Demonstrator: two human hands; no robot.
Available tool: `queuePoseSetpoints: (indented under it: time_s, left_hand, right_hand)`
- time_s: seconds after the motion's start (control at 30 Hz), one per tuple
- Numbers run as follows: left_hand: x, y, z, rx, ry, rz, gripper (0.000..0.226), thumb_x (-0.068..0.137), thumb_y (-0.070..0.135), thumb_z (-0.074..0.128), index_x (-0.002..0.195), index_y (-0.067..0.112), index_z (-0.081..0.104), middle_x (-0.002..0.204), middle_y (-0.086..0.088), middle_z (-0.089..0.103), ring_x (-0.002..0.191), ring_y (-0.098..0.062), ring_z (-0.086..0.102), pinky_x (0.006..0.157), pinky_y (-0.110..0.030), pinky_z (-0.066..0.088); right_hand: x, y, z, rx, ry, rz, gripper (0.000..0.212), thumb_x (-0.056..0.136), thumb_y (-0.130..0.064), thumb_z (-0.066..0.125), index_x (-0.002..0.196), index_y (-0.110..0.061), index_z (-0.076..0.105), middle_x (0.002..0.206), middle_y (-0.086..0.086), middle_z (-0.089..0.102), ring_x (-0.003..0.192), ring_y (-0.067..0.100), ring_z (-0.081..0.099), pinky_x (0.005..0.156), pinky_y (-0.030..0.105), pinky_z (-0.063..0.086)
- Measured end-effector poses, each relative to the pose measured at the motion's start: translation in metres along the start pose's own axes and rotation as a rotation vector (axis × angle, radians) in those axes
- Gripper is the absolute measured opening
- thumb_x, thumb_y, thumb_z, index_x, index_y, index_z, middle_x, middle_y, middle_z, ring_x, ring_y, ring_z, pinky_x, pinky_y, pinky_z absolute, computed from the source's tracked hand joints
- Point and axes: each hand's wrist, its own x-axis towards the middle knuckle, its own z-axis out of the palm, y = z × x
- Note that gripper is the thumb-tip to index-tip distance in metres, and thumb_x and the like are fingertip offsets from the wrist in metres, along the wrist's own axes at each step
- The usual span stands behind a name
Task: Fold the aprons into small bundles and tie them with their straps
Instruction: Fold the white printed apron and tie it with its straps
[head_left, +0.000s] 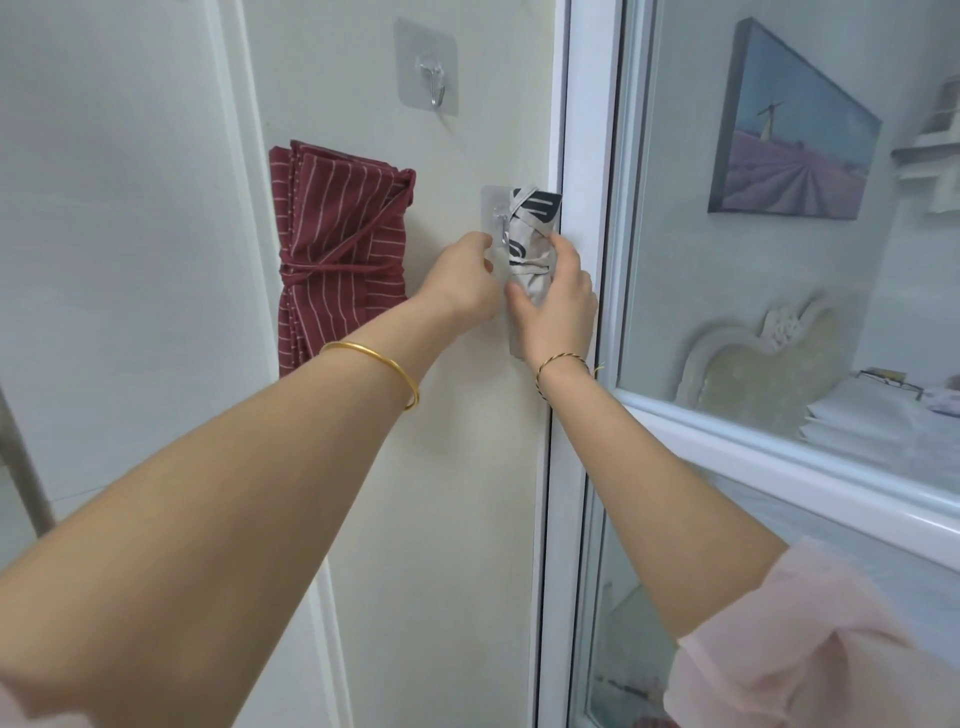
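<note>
right hand clamps the grey bundle; left hand at the hook, grip unclear. seat the strap fully before releasing.

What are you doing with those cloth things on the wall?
A person holds a folded beige bundle, tied with its strap, up to a hook. The right hand grips the beige bundle. The left hand is at the hook, though what its fingers pinch is unclear. A red striped bundle, tied too, hangs to the left.
</note>
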Motion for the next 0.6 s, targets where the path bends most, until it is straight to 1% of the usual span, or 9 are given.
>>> queuePoseSetpoints:
  time_s: [0.1,0.13,0.2,0.27,0.43,0.5,0.6]
  left_hand:
    - [0.001,0.007,-0.001,0.007,0.002,0.024,0.067,0.086,-0.01,0.036,0.146,0.017,0.031,0.113,-0.015,0.048,0.111,-0.032,0.055,0.095,-0.044,0.049]
    - [0.001,0.009,-0.001,0.009,0.001,0.039,0.068,0.085,-0.012,0.035,0.145,0.019,0.033,0.113,-0.017,0.05,0.109,-0.032,0.056,0.094,-0.042,0.05]
    - [0.0,0.013,-0.001,0.024,-0.005,0.076,0.069,0.085,-0.014,0.033,0.143,0.021,0.037,0.128,-0.022,0.05,0.114,-0.035,0.055,0.089,-0.036,0.05]
    - [0.001,0.014,-0.001,0.052,-0.005,0.099,0.067,0.085,-0.014,0.033,0.142,0.022,0.04,0.134,-0.023,0.048,0.118,-0.037,0.053,0.087,-0.035,0.048]
    - [0.004,0.013,0.0,0.165,0.002,0.076,0.059,0.086,-0.009,0.034,0.137,0.018,0.046,0.127,-0.023,0.054,0.114,-0.038,0.056,0.093,-0.039,0.049]
    - [0.004,0.015,0.0,0.241,-0.003,0.069,0.057,0.087,-0.007,0.035,0.139,0.017,0.044,0.124,-0.021,0.057,0.114,-0.037,0.055,0.094,-0.038,0.048]
    - [0.003,0.016,0.002,0.311,-0.018,0.053,0.058,0.089,-0.004,0.037,0.142,0.018,0.04,0.128,-0.017,0.056,0.116,-0.034,0.055,0.094,-0.036,0.045]
  right_hand:
    - [-0.001,-0.002,0.003,0.092,0.021,0.023,0.064,0.079,-0.028,0.069,0.136,-0.021,0.04,0.117,0.006,0.059,0.108,0.027,0.053,0.092,0.036,0.043]
    - [-0.002,-0.003,0.005,0.123,0.025,0.029,0.064,0.077,-0.03,0.071,0.134,-0.022,0.041,0.115,0.005,0.061,0.106,0.027,0.055,0.091,0.039,0.046]
    - [-0.002,-0.003,0.006,0.151,0.023,0.053,0.063,0.076,-0.032,0.071,0.131,-0.023,0.042,0.112,0.004,0.063,0.101,0.027,0.058,0.087,0.044,0.048]
    - [-0.001,-0.002,0.007,0.157,0.013,0.085,0.063,0.076,-0.033,0.07,0.13,-0.019,0.041,0.111,0.006,0.064,0.101,0.029,0.059,0.085,0.045,0.049]
    - [0.001,0.002,0.006,0.173,-0.015,0.109,0.065,0.078,-0.028,0.071,0.132,-0.014,0.039,0.114,0.009,0.062,0.105,0.028,0.058,0.088,0.044,0.049]
    - [0.001,0.003,0.005,0.196,-0.032,0.138,0.065,0.077,-0.029,0.071,0.132,-0.015,0.04,0.114,0.009,0.062,0.104,0.027,0.059,0.088,0.043,0.049]
    - [0.001,0.003,0.004,0.191,-0.063,0.156,0.065,0.076,-0.033,0.07,0.131,-0.016,0.04,0.114,0.006,0.064,0.102,0.025,0.061,0.087,0.042,0.05]
